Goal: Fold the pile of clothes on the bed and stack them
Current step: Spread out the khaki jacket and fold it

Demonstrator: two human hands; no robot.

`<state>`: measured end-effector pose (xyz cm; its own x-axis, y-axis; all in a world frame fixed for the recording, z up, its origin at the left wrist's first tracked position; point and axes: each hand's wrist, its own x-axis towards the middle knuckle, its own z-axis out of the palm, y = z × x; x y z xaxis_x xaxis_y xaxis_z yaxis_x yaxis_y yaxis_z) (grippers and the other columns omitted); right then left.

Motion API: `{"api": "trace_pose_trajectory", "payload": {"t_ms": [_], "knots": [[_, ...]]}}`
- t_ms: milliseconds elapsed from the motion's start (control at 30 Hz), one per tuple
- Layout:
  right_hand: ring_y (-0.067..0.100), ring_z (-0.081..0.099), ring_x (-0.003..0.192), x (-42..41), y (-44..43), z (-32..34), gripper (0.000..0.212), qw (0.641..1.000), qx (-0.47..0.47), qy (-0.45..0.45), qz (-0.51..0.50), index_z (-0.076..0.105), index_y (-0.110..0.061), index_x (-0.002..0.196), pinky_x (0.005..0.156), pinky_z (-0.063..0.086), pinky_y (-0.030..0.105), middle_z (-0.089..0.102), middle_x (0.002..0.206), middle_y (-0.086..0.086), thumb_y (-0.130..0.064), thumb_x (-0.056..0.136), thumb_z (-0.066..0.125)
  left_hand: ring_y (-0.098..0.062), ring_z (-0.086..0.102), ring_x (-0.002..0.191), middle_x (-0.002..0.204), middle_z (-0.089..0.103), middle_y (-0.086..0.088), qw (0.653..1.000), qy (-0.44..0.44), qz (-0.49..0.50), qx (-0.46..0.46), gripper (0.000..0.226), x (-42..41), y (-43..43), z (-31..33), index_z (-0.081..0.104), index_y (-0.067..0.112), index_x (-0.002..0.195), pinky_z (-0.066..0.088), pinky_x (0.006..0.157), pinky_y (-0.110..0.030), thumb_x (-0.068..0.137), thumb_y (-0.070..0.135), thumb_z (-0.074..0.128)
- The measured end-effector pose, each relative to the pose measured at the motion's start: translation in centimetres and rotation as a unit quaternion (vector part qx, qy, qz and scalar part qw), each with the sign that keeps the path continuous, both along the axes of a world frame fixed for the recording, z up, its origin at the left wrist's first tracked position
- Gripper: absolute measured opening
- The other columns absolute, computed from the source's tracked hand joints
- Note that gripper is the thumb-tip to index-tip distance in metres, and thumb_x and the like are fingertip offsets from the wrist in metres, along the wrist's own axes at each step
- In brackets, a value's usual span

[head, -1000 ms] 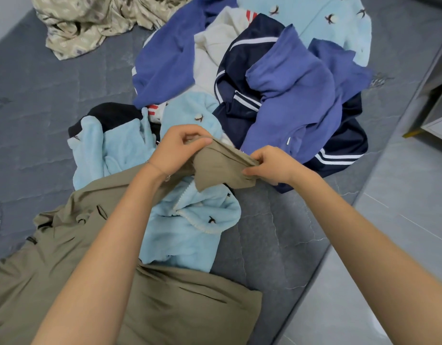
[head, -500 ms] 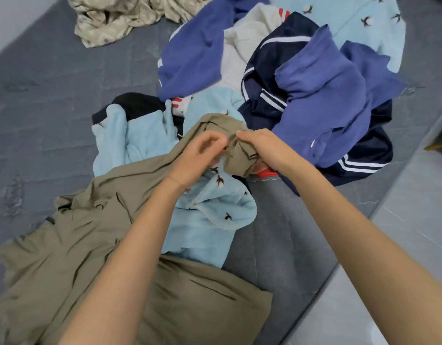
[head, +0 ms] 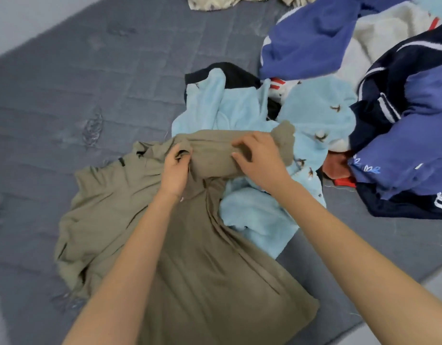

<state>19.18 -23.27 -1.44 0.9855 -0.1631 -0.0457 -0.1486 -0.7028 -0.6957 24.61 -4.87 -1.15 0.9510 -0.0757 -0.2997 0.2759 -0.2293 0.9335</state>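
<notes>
Head view: both hands grip olive garment (head: 195, 245); bare mattress (head: 65, 95) lies leftward.

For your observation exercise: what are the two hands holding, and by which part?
Both the left hand and right hand grip the olive garment by its bunched sleeve.

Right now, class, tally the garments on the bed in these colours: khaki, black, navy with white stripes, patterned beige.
khaki garment: 1
black garment: 1
navy striped garment: 1
patterned beige garment: 1
Total: 4
</notes>
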Motion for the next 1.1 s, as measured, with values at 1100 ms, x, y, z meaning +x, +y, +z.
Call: {"api": "trace_pose_trajectory", "payload": {"t_ms": [1100], "knots": [[0.034,0.016,0.145,3.7,22.2,-11.3,0.053,0.926,-0.299,0.08,0.214,0.039,-0.017,0.145,0.115,-0.008,0.051,0.031,0.152,0.016,-0.038,0.096,0.048,-0.038,0.029,0.137,0.147,0.036,-0.018,0.842,-0.08,0.007,0.534,0.045,-9.6,36.4,-12.0,0.043,0.022,0.142,0.018,0.111,-0.057,0.098,0.033,0.043]]}}
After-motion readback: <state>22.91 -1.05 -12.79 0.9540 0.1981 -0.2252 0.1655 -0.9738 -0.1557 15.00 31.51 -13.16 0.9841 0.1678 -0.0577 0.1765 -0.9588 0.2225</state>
